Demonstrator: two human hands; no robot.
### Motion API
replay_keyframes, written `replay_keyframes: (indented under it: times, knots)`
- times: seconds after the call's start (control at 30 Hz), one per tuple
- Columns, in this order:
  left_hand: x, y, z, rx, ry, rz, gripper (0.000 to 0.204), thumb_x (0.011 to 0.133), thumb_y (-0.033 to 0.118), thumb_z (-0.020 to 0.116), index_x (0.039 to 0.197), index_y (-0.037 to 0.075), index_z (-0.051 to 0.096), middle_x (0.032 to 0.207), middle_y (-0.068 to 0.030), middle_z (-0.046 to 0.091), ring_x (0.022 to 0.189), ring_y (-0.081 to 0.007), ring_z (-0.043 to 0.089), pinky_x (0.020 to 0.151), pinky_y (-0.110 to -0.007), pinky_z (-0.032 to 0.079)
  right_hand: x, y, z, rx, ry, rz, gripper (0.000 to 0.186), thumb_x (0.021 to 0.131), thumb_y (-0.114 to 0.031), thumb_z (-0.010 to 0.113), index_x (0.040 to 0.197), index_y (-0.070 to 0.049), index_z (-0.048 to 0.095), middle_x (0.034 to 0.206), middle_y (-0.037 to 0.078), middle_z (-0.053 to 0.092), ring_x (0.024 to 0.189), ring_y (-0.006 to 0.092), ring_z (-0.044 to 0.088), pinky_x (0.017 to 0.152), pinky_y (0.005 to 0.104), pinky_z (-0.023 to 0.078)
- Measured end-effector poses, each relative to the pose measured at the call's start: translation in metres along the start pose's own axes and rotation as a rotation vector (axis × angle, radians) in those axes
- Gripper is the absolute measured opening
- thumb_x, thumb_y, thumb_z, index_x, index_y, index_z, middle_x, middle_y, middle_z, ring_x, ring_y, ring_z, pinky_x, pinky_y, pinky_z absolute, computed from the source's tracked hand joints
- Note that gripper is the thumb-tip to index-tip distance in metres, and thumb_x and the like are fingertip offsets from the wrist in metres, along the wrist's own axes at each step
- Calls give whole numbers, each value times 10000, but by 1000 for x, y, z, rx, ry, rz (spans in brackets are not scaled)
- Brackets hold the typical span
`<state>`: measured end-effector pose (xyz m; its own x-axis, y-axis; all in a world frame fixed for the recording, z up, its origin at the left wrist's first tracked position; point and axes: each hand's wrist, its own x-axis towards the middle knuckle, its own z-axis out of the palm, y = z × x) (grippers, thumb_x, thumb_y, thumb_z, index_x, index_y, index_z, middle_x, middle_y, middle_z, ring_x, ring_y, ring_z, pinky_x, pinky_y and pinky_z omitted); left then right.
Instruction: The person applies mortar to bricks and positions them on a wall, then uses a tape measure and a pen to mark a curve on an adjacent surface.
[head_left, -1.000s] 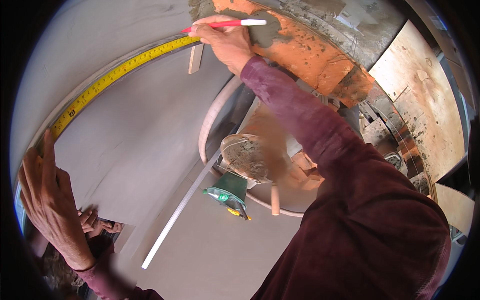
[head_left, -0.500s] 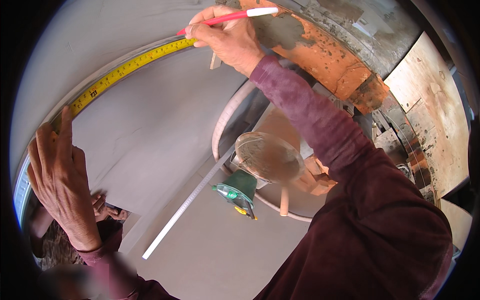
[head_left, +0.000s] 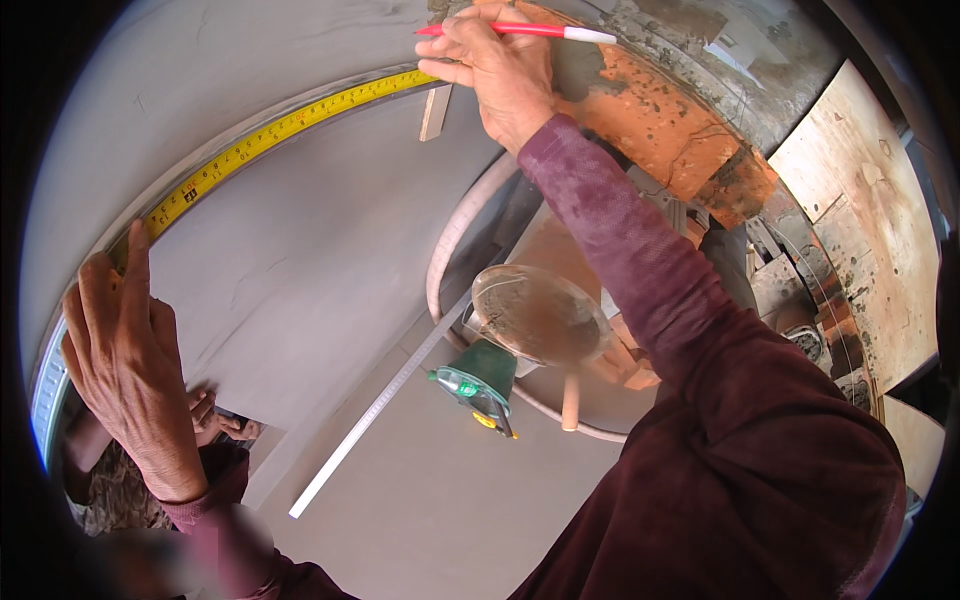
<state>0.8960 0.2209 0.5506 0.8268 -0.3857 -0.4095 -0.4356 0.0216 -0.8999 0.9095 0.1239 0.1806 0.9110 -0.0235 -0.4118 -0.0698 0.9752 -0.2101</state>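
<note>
Closest in, the person's dark red right sleeve (head_left: 650,250) stretches up and across to the right hand (head_left: 500,80). Its fingers are clamped on a red pen (head_left: 535,29) with a white end, held nearly level, while the lowest extended finger lies at the upper end of a yellow tape measure (head_left: 270,135). At the tape's lower end is the left hand (head_left: 125,370), its index finger stretched out against the tape and the others bent; whether they grip anything cannot be told, as their undersides are hidden.

The tape bends along the edge of a smooth grey panel (head_left: 290,230), between the two hands. A short wooden strip (head_left: 434,112) stands just below its upper end. Near the lower left, another person's hand (head_left: 205,415) shows beside the panel.

Farther off are a long white ruler (head_left: 370,408), a pale hose (head_left: 440,245), a green bucket (head_left: 485,365) and a blurred round tub (head_left: 535,315). Orange brickwork (head_left: 650,120) and a stained wooden board (head_left: 860,210) lie toward the right.
</note>
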Motion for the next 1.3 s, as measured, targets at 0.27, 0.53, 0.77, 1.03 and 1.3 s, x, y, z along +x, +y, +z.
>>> replay_keyframes:
  times: [0.27,0.53,0.77,1.03,1.3]
  knots:
    - [3,-1,-1,6,21,16,598,849,34,684,1403,244,604,1220,-14,591,1148,-166,566,930,-335,468,1,8,-1,85,5,-3,120,966,-134,609,988,-45,532,932,114,615,911,234,675,906,419,591]
    - [4,5,-5,-17,4,-12,614,820,19,706,1387,235,613,1195,-10,593,1142,-174,568,955,-353,475,-11,-5,31,157,-116,125,120,895,-53,662,900,-5,552,801,126,637,817,257,713,815,440,638]
    - [3,6,-5,0,2,-21,595,822,37,715,1375,237,624,1192,-1,597,1151,-173,568,968,-349,475,-14,1,42,-145,-190,-60,85,923,-58,638,954,10,597,879,149,667,890,273,721,888,414,619]
    - [1,3,-3,1,1,-7,620,828,26,701,1404,235,605,1241,-20,598,1163,-172,569,952,-334,471,-5,-50,-4,53,137,-26,135,967,-199,634,1013,-96,560,992,96,630,867,193,665,773,409,600]
    - [-1,-5,9,56,29,28,603,882,66,684,1444,249,565,1305,-46,591,1189,-172,561,958,-324,467,-3,-48,-19,11,82,-49,128,960,-181,629,1021,-81,579,1020,104,653,859,199,661,762,402,607]
